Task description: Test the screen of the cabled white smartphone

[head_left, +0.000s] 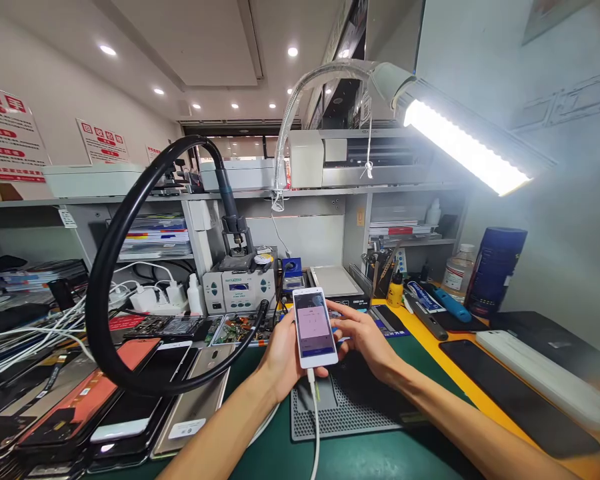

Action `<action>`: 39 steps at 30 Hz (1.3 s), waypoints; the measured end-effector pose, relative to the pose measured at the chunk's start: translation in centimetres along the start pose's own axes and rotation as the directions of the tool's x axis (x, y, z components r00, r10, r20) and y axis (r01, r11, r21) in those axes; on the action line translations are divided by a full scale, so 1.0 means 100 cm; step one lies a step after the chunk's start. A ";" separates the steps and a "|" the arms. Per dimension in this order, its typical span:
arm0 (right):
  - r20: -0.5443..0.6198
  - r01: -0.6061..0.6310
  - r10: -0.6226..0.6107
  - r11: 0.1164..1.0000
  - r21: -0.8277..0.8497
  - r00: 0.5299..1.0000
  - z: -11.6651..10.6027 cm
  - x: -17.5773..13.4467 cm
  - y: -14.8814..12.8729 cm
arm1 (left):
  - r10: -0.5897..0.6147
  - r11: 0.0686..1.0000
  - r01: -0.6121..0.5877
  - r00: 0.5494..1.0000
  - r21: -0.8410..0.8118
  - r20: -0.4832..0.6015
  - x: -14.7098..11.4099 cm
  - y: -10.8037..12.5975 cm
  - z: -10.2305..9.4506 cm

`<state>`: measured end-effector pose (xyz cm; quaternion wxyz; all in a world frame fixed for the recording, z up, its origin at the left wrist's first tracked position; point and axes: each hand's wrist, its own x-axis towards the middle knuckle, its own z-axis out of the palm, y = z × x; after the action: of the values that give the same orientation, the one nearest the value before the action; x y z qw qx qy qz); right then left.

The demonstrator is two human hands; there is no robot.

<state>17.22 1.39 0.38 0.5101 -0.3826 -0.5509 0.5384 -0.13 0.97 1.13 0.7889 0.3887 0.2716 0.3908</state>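
A white smartphone [313,328] with a lit screen is held upright above the work mat, tilted slightly. My left hand [283,360] is closed around its left side and back, with fingertips showing below its lower edge. A white charging cable [315,413] is plugged into the phone's bottom end and runs down toward me. At the phone's right edge is my right hand [363,337], fingers bent and spread; whether they touch the phone is hard to tell. Beneath the hands lies a grey perforated repair pad [360,417] on the green mat [420,453].
Rows of phones [193,400] lie at left, crossed by a thick black hose [103,267] from the soldering station [240,288]. A bright lamp [465,143] hangs at upper right. Bottles, tools and a dark phone-like slab [515,393] sit along the right.
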 end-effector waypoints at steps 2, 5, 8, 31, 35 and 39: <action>-0.013 0.013 -0.013 1.000 -0.028 1.000 -0.001 0.001 0.002 | 0.000 1.000 0.001 1.000 -0.004 0.017 0.000 0.000 0.000; -0.013 0.042 -0.043 0.993 -0.111 0.999 -0.002 0.002 0.004 | 0.004 1.000 -0.004 0.998 -0.010 0.055 0.000 0.000 0.000; -0.001 0.060 -0.061 0.979 -0.197 0.998 -0.003 0.001 0.005 | 0.013 1.000 -0.013 0.998 0.005 0.066 0.000 0.001 -0.001; -0.092 0.097 -0.122 0.966 -0.240 0.988 0.006 -0.008 -0.001 | -0.065 0.995 0.068 0.996 -0.067 0.056 0.003 -0.004 -0.002; -0.114 0.112 -0.139 0.969 -0.220 0.984 0.005 -0.007 0.002 | -0.043 0.996 0.050 0.995 -0.077 0.087 0.002 -0.004 -0.001; -0.124 0.086 -0.107 0.983 -0.165 0.986 0.005 -0.006 0.001 | -0.032 0.995 0.046 0.988 -0.092 0.149 0.002 -0.003 -0.002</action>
<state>16.85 0.74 0.24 0.5390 -0.4298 -0.5750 0.4406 -0.04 1.09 0.73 0.8320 0.3730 0.2013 0.3579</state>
